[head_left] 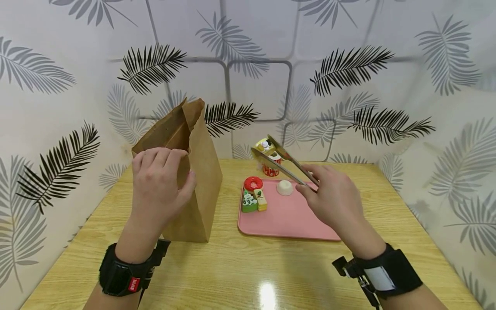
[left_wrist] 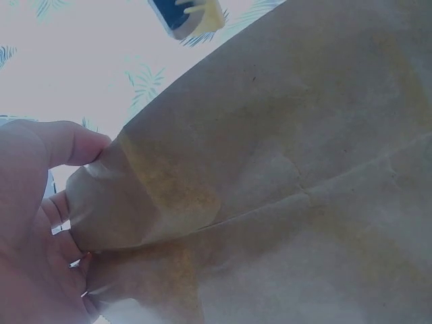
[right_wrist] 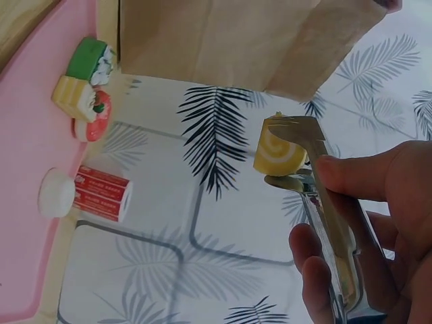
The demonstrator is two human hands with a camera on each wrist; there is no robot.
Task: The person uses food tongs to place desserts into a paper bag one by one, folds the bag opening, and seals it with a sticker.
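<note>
My left hand (head_left: 156, 183) grips the near rim of a standing brown paper bag (head_left: 206, 181). The left wrist view shows the thumb on one side of the paper (left_wrist: 270, 155) and fingers on the other. My right hand (head_left: 335, 193) holds metal tongs (head_left: 290, 161), fingers and thumb wrapped around the arms. Between the tong tips sits a yellow cake roll (right_wrist: 278, 147) with a pale swirl, raised in the air right of the bag. Below it, a pink tray (head_left: 294, 221) carries a red donut (head_left: 253, 184), a green cake slice (head_left: 249, 203), a yellow cake slice (head_left: 261, 200) and a round white cake (head_left: 284, 187).
A red-and-white printed cylinder (head_left: 272, 168) stands behind the tray, partly hidden by the tongs. The bag's mouth gapes upward at the left of the wooden table (head_left: 228, 267). A leaf-patterned cloth (head_left: 255, 38) hangs behind and around the table.
</note>
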